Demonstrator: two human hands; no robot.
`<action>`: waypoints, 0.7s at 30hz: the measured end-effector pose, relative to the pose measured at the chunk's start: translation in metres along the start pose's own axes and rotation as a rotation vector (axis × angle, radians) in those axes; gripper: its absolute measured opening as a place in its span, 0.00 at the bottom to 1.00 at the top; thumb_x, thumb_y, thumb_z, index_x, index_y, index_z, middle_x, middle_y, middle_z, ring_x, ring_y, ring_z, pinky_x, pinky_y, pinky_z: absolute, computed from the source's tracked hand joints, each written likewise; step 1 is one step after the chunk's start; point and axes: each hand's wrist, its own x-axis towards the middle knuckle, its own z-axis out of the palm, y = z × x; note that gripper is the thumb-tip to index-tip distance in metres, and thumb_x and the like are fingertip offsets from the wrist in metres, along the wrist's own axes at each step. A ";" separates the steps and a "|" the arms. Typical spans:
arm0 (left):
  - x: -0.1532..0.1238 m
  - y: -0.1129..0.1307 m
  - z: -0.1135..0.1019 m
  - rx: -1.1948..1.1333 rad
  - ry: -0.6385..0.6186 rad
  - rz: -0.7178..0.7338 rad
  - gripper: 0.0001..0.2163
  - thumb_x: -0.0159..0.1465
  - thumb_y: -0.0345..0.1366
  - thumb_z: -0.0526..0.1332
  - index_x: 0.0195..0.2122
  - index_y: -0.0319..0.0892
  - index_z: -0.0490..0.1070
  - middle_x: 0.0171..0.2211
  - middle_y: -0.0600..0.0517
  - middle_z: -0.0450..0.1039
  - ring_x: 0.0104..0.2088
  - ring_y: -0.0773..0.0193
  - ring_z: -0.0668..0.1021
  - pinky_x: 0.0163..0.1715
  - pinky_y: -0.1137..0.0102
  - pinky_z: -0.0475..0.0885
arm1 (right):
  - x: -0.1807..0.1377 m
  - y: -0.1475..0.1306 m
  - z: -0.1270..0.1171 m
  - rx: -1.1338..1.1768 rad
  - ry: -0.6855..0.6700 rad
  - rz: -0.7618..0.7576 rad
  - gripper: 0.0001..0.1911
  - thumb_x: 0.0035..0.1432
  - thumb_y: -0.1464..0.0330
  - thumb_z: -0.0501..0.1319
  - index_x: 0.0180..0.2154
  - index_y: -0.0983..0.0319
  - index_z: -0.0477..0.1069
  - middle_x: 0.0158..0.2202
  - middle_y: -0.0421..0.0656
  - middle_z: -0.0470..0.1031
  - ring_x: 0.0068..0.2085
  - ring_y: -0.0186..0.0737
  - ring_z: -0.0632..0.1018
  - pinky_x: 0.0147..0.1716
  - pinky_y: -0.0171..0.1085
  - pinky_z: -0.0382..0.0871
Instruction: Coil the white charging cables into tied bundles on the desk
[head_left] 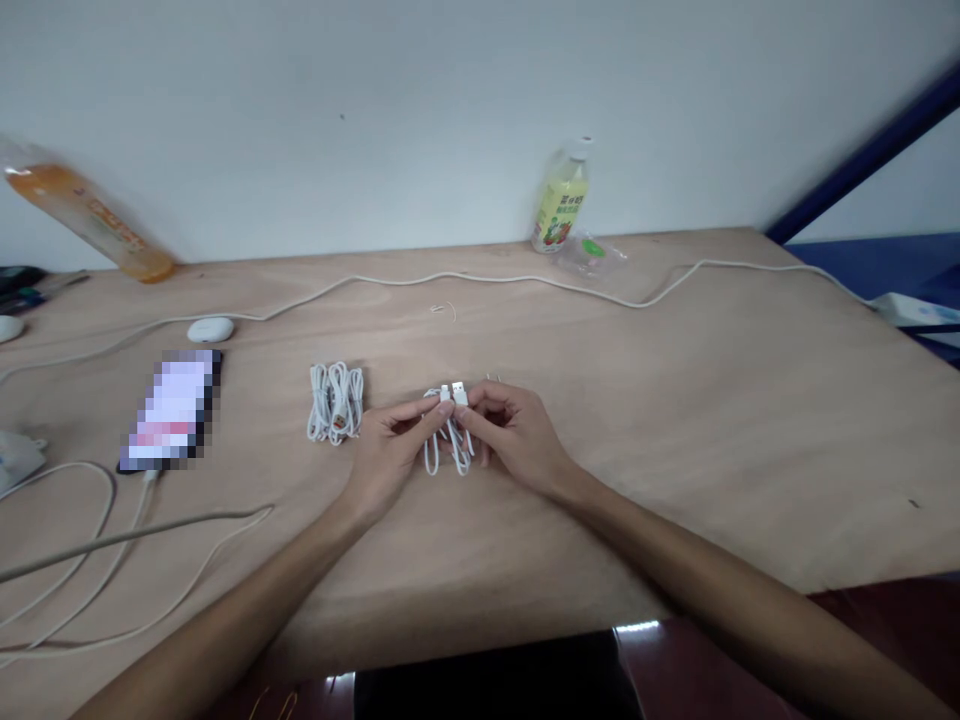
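A white USB cable (460, 455) is folded in loops between my two hands, over the middle of the table. My left hand (390, 445) pinches it near a small white connector that points away from me. With thumb and fingers closed, my right hand (517, 425) grips the same cable beside its wider USB plug. The two connector ends stand side by side, slightly apart. Left of my left hand lies a row of coiled white cables (337, 402), bundled close together. Part of the held cable is hidden behind my fingers.
A phone (172, 410) with a charging cable lies on the left, below a white earbud case (211, 330). An orange drink bottle (97, 225) and a yellow-labelled bottle (561, 200) stand by the wall. A long white cord (450, 276) crosses the back of the wooden table (712, 420).
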 end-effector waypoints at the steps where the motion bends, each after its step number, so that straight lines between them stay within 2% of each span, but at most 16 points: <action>1: 0.000 0.000 0.000 0.001 -0.002 0.002 0.17 0.57 0.50 0.80 0.41 0.46 0.91 0.33 0.49 0.87 0.32 0.60 0.84 0.36 0.67 0.84 | 0.000 0.000 0.000 -0.005 0.001 0.002 0.21 0.65 0.50 0.70 0.31 0.59 0.72 0.25 0.37 0.79 0.20 0.30 0.73 0.18 0.31 0.66; 21: -0.001 0.003 0.002 0.001 0.003 -0.010 0.17 0.57 0.51 0.79 0.40 0.45 0.91 0.32 0.49 0.87 0.33 0.59 0.85 0.36 0.65 0.84 | -0.001 0.001 0.000 -0.022 0.007 0.009 0.20 0.66 0.51 0.69 0.31 0.59 0.73 0.25 0.38 0.79 0.21 0.31 0.74 0.20 0.32 0.69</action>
